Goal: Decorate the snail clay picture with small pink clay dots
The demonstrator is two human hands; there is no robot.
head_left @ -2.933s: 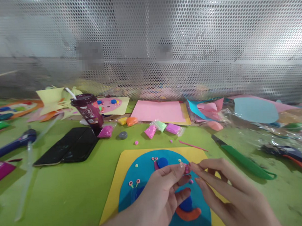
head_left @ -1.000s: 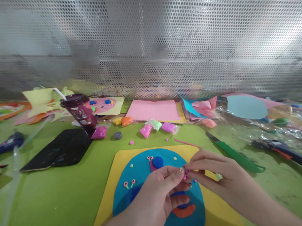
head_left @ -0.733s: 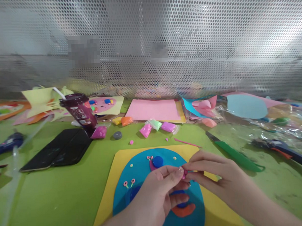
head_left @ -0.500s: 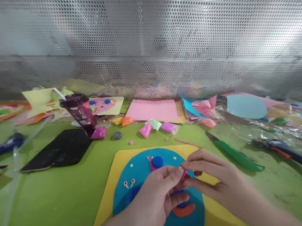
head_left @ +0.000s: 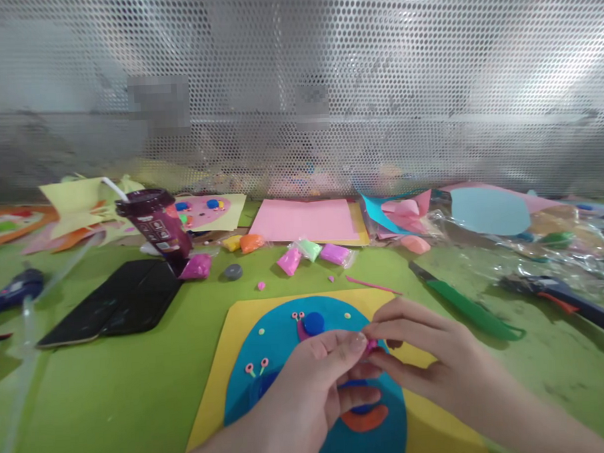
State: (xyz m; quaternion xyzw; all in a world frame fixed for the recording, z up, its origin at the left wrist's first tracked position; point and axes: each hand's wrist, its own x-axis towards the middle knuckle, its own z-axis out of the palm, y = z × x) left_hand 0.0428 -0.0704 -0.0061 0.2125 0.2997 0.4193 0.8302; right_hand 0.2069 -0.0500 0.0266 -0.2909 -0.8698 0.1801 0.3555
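Between the fingertips of both hands is a small lump of pink modelling clay. My left hand pinches it from the left, and my right hand grips it from the right with thumb and fingers. Beneath them lies a blue paper oval on a yellow sheet. The oval carries clay snails with blue bottle-cap-like shells, stalked pink eyes and an orange curved clay body. My hands hide part of the oval.
Beyond the sheet lie clay packets, a grey cap and a thin pink clay strip. A green-handled knife and dark pliers-like tool lie right. A tilted purple cup stands by a black folder at left.
My fingers have shifted slightly around the pink clay, still holding it between them. The whole view has moved a little; the table items stay in place.
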